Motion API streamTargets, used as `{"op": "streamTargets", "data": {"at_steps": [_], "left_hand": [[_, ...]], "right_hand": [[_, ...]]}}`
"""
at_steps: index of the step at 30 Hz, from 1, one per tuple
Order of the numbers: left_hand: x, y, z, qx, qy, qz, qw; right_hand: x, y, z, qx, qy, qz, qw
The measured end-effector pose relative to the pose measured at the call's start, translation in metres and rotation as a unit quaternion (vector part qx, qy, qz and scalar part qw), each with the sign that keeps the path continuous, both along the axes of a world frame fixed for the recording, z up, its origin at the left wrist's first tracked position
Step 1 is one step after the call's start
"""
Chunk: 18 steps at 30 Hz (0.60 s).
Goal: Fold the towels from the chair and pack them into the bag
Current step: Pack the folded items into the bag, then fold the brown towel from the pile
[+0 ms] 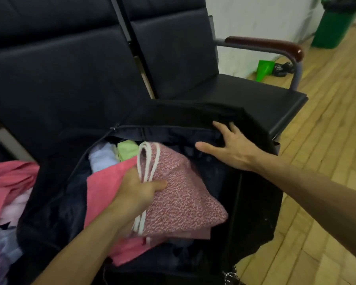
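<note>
Here the packing step is in hand: a folded pink speckled towel (183,194), with a white cord loop (147,182) lying across it, sits in the mouth of the dark bag (251,212), on top of a plain pink towel (103,182). Deeper in, toward the far left of the opening, a pale blue towel (102,158) and a light green towel (127,150) are already stowed. The left hand (138,192) grips the speckled towel and cord at its left edge, thumb on top. The right hand (228,149), fingers spread wide, holds nothing and presses the bag's far flap (193,114) back. Next, I judge, the towel must be pushed down flat, with the cord tucked in. More unfolded cloth (8,182) lies at the left on the chair (255,95). No readable writing or brand shows anywhere.
</note>
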State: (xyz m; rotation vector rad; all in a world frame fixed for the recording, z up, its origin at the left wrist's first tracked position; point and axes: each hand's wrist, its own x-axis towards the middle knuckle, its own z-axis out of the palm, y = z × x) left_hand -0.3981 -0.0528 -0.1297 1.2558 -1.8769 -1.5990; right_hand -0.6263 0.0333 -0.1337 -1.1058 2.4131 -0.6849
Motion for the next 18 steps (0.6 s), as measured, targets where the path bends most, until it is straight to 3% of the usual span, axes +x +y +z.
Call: {"op": "streamTargets", "data": {"at_steps": [3,6,9,11,13,16,18], "left_hand": [[-0.040,0.003,0.016,-0.005,0.050,-0.031,0.998],[-0.075,0.000,0.011,0.099,0.148,-0.004,0.984],[-0.085,-0.004,-0.033,0.129,0.120,0.049,0.983],[-0.079,0.000,-0.056,0.030,0.020,0.020,0.999],[-0.075,0.006,-0.062,-0.112,-0.040,-0.014,0.993],[-0.072,0.010,-0.062,-0.318,-0.183,-0.078,0.927],[-0.071,0.008,-0.064,-0.372,-0.294,-0.120,0.872]], "right_hand": [[0.001,-0.002,-0.004,0.005,-0.011,-0.002,1.000],[-0.008,-0.005,0.000,-0.037,-0.028,-0.012,0.999],[-0.013,-0.005,-0.007,-0.007,0.018,0.004,1.000],[-0.008,-0.005,-0.024,0.078,0.088,0.052,0.992],[-0.003,-0.004,-0.040,0.153,0.147,0.094,0.973],[-0.002,-0.004,-0.053,0.219,0.206,0.126,0.945],[-0.005,-0.003,-0.053,0.239,0.222,0.125,0.937]]}}
